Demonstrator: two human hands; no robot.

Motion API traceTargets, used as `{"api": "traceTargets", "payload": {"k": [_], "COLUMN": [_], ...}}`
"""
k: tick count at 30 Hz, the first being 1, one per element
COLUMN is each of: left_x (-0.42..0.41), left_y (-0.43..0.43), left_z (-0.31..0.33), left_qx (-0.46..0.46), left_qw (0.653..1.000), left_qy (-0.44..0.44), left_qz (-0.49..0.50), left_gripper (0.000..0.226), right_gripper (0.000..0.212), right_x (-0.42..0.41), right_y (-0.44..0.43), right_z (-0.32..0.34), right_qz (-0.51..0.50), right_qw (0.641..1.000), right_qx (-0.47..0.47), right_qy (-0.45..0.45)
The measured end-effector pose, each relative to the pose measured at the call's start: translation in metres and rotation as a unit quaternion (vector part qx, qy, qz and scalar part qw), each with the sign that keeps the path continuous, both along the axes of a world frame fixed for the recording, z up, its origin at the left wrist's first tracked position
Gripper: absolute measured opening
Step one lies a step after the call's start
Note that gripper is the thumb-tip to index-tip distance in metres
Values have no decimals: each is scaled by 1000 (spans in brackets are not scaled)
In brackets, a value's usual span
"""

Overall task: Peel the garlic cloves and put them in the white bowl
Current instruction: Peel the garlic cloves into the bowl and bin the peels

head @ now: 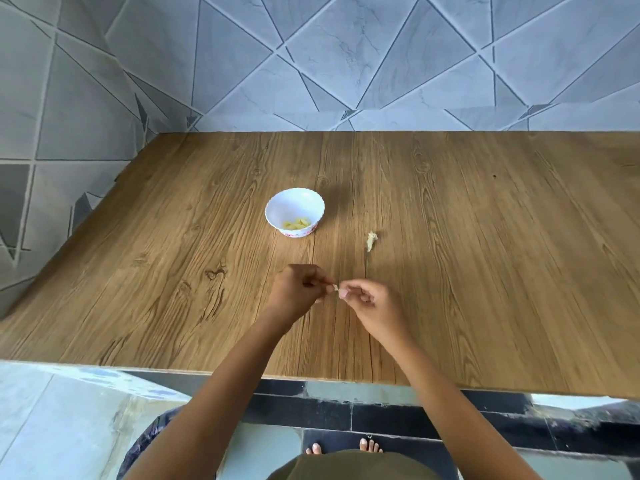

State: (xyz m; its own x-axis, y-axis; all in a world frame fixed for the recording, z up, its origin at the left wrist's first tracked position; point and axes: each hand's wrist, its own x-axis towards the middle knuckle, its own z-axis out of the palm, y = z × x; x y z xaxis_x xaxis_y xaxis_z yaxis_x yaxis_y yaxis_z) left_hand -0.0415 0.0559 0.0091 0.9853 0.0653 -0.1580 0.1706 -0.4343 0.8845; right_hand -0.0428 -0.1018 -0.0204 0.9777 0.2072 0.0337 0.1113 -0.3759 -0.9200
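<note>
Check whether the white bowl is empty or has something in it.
Not empty: the white bowl holds a few pale yellow peeled cloves at its bottom.

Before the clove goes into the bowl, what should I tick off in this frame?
1. Hold: left hand and right hand both pinch the garlic clove: ok.
2. Clove fully peeled: cannot tell, too small.
3. White bowl upright on the table: ok.
4. Room in the bowl above the peeled cloves: ok.
5. Way from hands to bowl free: ok; the pale scrap lies off to the right.
</note>
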Motion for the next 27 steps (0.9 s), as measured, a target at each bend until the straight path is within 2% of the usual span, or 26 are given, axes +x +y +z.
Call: {"api": "traceTargets", "payload": {"k": [2, 7, 12, 19, 20, 22, 25, 27], "left_x": [0, 1, 3, 5, 6, 7, 8, 9], "left_y": [0, 4, 8, 14, 14, 15, 11, 8], "left_z": [-1, -4, -3, -1, 0, -1, 0, 2], "left_qx": [-33, -108, -92, -112, -87, 17, 177, 201], "left_qw": [999, 993, 995, 993, 996, 1000, 984, 978], "left_qy": [14, 36, 20, 25, 15, -6, -32, -56], "left_qz": [8, -11, -13, 0, 4, -1, -10, 2], "left_gripper": [9, 14, 13, 7, 7, 9, 13, 13], "right_gripper": [7, 15, 4, 5, 5, 5, 6, 9], "right_x": [4, 11, 14, 19, 19, 20, 21, 21], "right_y": [1, 2, 2, 2, 1, -1, -2, -2], "right_z": [4, 6, 8, 10, 10, 9, 9, 8], "right_qz": [12, -6, 5, 9, 7, 6, 5, 3], "right_qw": [997, 989, 974, 978, 981, 985, 987, 987], "right_qx": [51, 88, 144, 138, 133, 117, 108, 108], "right_qy": [64, 115, 174, 155, 144, 126, 119, 121]}}
